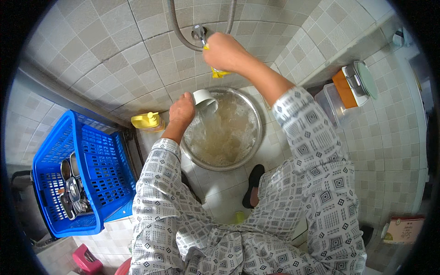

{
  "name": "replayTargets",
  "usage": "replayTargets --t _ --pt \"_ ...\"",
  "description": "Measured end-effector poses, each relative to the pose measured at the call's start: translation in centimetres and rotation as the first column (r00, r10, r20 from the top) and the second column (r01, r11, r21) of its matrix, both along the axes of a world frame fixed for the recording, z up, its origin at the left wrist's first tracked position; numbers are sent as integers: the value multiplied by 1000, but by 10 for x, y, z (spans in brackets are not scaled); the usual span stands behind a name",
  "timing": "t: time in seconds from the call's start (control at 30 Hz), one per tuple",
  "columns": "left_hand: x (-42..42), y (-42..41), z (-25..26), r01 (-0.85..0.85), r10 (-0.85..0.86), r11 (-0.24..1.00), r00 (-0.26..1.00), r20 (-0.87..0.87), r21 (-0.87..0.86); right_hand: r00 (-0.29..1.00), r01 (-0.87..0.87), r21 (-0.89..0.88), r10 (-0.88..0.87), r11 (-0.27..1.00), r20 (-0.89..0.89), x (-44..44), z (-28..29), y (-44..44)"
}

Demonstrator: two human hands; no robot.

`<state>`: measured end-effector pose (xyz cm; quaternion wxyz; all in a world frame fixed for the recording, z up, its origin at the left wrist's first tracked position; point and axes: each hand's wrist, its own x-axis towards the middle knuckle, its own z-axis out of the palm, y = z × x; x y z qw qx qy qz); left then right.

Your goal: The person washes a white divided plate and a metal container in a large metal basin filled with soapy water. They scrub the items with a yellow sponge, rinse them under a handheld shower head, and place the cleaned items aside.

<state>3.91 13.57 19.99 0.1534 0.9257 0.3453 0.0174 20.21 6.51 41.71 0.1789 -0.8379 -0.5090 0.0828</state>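
Observation:
My left hand point(182, 110) grips a white cup-like vessel point(202, 97), tipped over the left rim of a round metal basin point(256, 144). Water streams from it into cloudy, foamy water point(223, 134) that fills much of the basin. Above the basin's far side, my right hand point(223, 51) is closed around a yellow packet or cloth point(219, 73), mostly hidden by the fingers. Just beyond that hand is a chrome tap lever point(199, 32) on the tiled wall; whether they touch, I cannot tell.
A metal shower hose point(177, 25) loops down the wall. Left of the basin stands a yellow pump bottle point(147, 121). A blue plastic basket point(82, 172) holds metal utensils point(73, 189). Stacked containers point(347, 89) stand at right; a pink plastic object point(86, 258) lies lower left.

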Motion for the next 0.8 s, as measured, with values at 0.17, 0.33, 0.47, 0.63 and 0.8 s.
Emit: replayTargets --t 0.17,0.33,0.47,0.63,0.8 --pt "-11 -14 18 76 -155 926 970 188 370 967 81 254 -14 964 -255 1 -29 -83" --pt "-23 -27 53 83 -271 861 910 314 502 773 335 248 -115 909 -624 -11 -47 -162" --pt "-30 -38 91 24 -366 816 794 485 577 548 508 202 -133 837 -826 -14 -76 -207" --pt "-45 -67 132 -97 -248 890 717 651 445 420 538 188 -68 822 -905 -10 -89 -216" --pt "-64 -69 104 -77 118 993 636 762 -90 522 459 172 -108 872 -846 3 -110 -221"
